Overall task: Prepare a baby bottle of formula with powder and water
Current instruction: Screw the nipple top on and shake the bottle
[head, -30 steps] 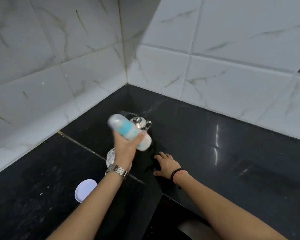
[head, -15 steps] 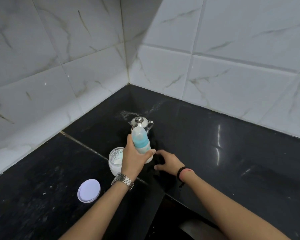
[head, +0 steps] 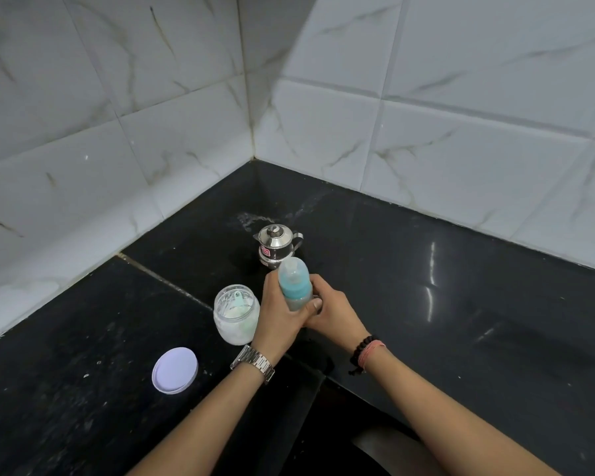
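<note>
Your left hand (head: 279, 317) is wrapped round the lower body of the baby bottle (head: 294, 283), thumb curled across its front, and your right hand (head: 334, 312) closes on it from the 3 o'clock side, fingers curled against the bottle and your left thumb. Both hands clamp the bottle. It stands close to upright near the middle of the black countertop (head: 426, 304), its clear cap over a teal collar leaning slightly toward 12 o'clock. Whether its base touches the counter is hidden by your hands.

Just beyond the bottle, at 12 o'clock, sits a small steel kettle (head: 276, 246) with its lid on and a red label on its side; a faint white smear marks the counter behind it. At 9 o'clock from the bottle, just beside your left hand, stands an open glass jar (head: 236, 314) of white powder with a pale green scoop (head: 238, 300) resting inside. The jar's white lid (head: 175, 370) lies flat on the counter at about 7 o'clock, apart from the jar.

A metal watch (head: 253, 363) is on your left wrist, a dark bead bracelet (head: 360, 352) and a pink band on your right. White marbled tiles (head: 323, 132) meet in the corner at 12 o'clock.
</note>
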